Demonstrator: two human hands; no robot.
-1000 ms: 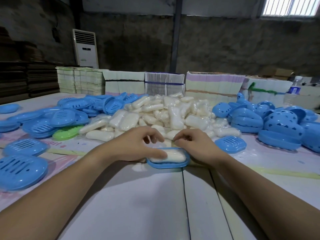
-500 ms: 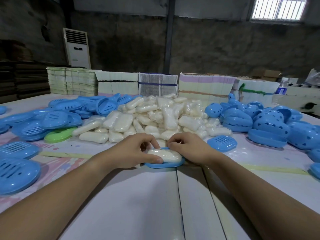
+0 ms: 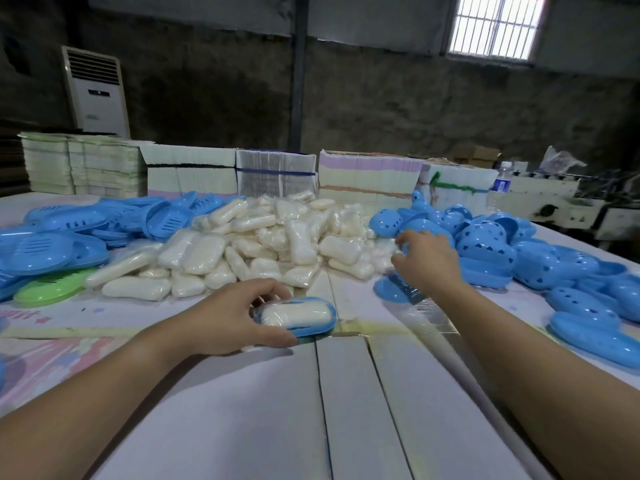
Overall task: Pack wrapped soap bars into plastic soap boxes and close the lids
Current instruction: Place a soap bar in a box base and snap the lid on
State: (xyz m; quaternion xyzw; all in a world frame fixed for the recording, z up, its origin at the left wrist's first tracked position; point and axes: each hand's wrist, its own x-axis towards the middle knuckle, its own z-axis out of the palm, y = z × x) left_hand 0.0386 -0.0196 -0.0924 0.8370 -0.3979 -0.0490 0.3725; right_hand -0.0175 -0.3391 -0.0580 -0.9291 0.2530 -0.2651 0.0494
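A wrapped white soap bar (image 3: 295, 314) lies in an open blue box base (image 3: 311, 329) at the middle of the table. My left hand (image 3: 232, 315) grips that base from its left side, thumb along the near edge. My right hand (image 3: 427, 259) is out to the right, above a blue slotted tray (image 3: 389, 291), with fingers loosely curled and holding nothing. It hovers at the edge of the pile of blue dotted lids (image 3: 485, 249). A big heap of wrapped soap bars (image 3: 263, 244) lies behind.
Blue slotted trays (image 3: 55, 244) and one green tray (image 3: 48, 289) crowd the left side. More blue lids (image 3: 588, 323) spread along the right edge. Stacks of flat cartons (image 3: 277, 174) line the back, with a water bottle (image 3: 500, 183) at the right.
My right hand left the box and moved right and away toward the blue lids. My left hand stayed on the box base with the soap in it.
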